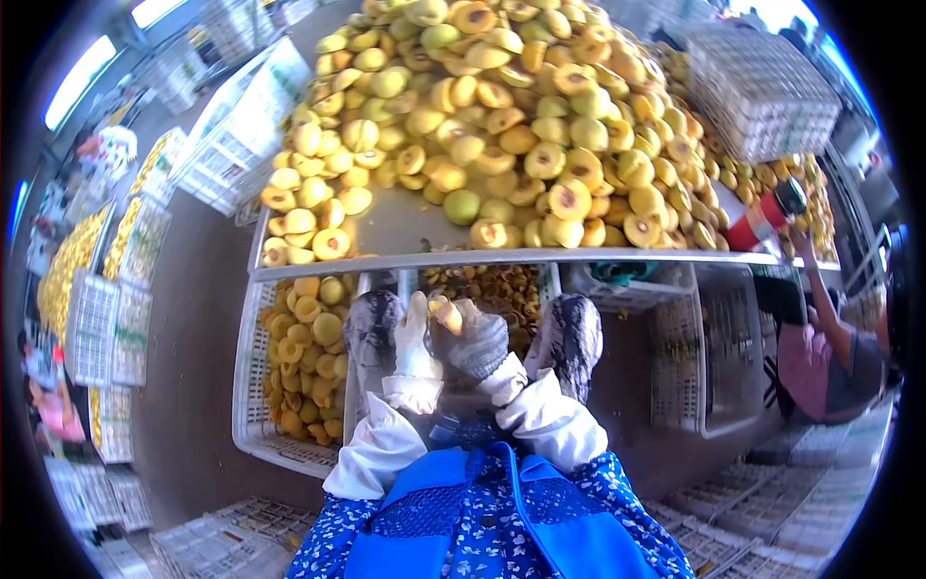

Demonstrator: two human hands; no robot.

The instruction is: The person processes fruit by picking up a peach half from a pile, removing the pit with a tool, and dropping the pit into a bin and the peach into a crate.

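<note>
The right hand, in a gray glove, is curled with a small bit of fruit at its fingertips. The left hand, in a white glove, is right beside the fruit; I cannot tell if it is gripping too. Both hands are between the knees, low down and on the near side of the table edge. Just past the hands, the middle bin has brown and yellow scraps in it. By the left knee, the left bin has lots of yellow fruit halves in it. To the right, the floor shows beside the leg, and then comes a white bin. A green cloth is under the table, near the right knee. On the table is a big pile of yellow fruit, many cut in half. Some fruit sits right by the front edge, and bare metal shows at the left front. A red bottle leans at the right, near another person. On the left, a wide strip of floor runs between the left bin and more crates.
</note>
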